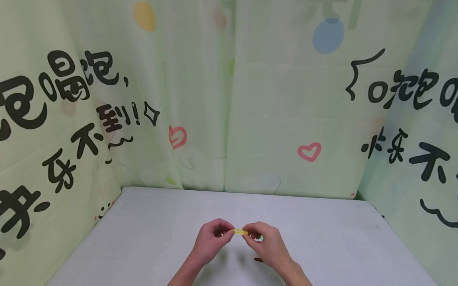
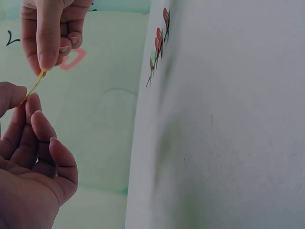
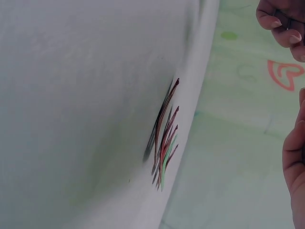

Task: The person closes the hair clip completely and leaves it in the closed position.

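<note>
A slim yellow hair clip (image 1: 240, 231) is held level above the table, between the two hands. My left hand (image 1: 212, 241) pinches one end of it with thumb and forefinger. At the other end, my right hand (image 1: 267, 243) pinches it the same way. The left wrist view shows the thin yellow clip (image 2: 34, 85) edge-on, bridging both sets of fingertips. In the right wrist view the clip is out of frame, and just parts of the hands show at the right edge.
Several dark red clips (image 3: 164, 126) and a green one (image 3: 167, 160) lie in a row on the white-covered table (image 1: 161, 222). From the head, my right hand partly hides them. Printed pale green curtains (image 1: 200, 99) surround the table at the back and sides.
</note>
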A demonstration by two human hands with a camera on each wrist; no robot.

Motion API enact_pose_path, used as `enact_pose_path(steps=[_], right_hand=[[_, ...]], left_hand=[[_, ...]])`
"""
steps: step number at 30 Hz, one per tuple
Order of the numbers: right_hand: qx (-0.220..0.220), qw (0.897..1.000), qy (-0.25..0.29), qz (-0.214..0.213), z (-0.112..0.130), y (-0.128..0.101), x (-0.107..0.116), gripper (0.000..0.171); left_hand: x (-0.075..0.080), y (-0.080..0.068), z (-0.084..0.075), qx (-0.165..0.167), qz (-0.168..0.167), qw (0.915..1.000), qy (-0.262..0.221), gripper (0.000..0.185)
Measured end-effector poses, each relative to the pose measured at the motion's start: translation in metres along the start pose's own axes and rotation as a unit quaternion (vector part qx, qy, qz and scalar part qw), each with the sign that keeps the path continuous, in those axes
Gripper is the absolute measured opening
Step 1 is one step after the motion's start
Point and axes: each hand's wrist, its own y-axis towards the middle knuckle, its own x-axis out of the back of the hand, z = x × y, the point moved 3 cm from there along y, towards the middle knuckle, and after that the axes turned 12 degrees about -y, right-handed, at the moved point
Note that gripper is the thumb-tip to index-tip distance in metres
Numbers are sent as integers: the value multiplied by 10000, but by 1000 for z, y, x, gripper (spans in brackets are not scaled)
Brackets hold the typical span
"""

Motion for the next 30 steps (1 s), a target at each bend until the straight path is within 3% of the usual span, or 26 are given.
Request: enact_pose_path(steps=[11,19,30], right_hand=[[-270,9996,21,-10,-11,0,1,34],[-867,9955,-130,359,-23,1,4,26],[-1165,9889,-372,844,-43,7,6,21]], left_hand=[[9,-3,1,-279,-143,9993,217,15],[19,-5,0,-350,-252,9987,260,13],[29,-7,-3,-304,-345,9988,161,13]])
